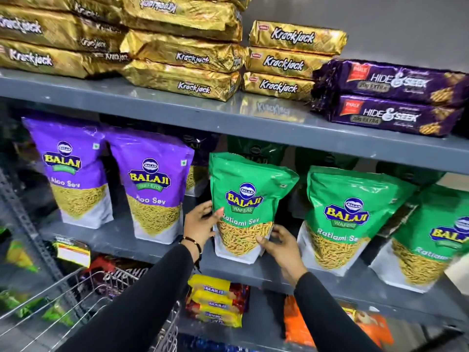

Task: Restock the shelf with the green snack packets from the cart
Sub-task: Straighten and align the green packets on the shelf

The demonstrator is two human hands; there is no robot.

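A green Balaji Ratlami Sev packet (247, 196) stands upright on the grey middle shelf (127, 241). My left hand (201, 224) grips its left edge, thumb on the front. My right hand (279, 243) holds its lower right corner. Two more green packets stand to the right, one (347, 217) close by and one (436, 240) at the frame edge. Other green packets sit in shadow behind them. The wire cart (83, 298) is at the lower left, with green packets (22, 304) visible through its wires.
Two purple Aloo Sev packets (149, 191) stand left of the held packet. Gold Krackjack packs (182, 54) and purple Hide & Seek packs (390, 97) fill the upper shelf. Marie biscuit packs (215, 303) and orange packs (297, 323) lie on the lower shelf.
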